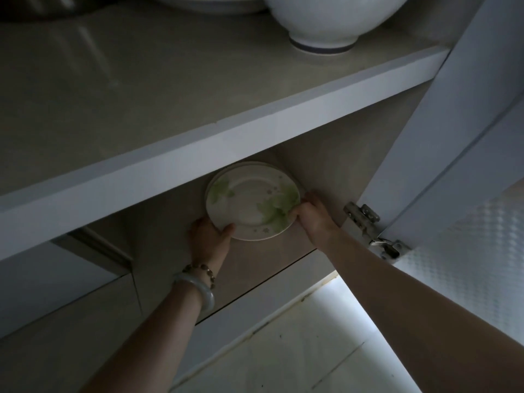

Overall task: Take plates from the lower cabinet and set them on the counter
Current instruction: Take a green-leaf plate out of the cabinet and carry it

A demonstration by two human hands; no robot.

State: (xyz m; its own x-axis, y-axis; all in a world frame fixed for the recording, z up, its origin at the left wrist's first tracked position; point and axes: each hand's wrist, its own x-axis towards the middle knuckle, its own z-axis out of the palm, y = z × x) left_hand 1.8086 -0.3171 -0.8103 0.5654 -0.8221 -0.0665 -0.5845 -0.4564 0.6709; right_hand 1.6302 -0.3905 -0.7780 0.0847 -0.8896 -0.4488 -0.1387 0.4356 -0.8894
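I am reaching both arms into the lower compartment of the cabinet. My left hand [211,236] is gripping the near-left rim of the plates [252,199], with the thumb lying on top of the rim and the fingers hidden beneath. My right hand [310,215] is gripping the right rim, with the fingers curling over the edge onto the green leaf print. The plates are sitting between my 2 hands, just beyond the fingertips. The top plate is pale with green leaves and small stars, and at least 1 more rim is showing behind it. I cannot tell whether the stack is resting on the cabinet floor [263,259] or is lifted off it. The light is dim. Directly above my hands the front edge of a shelf [198,154] is running across, and far above my right hand a white bowl [326,21] is standing on that shelf. Just to the right of my right hand a metal hinge [365,219] is holding the open door [453,137]. On my left wrist I am wearing a pale bangle [198,293] and a bead bracelet [200,269]. Below my forearms the tiled floor [297,350] is showing.
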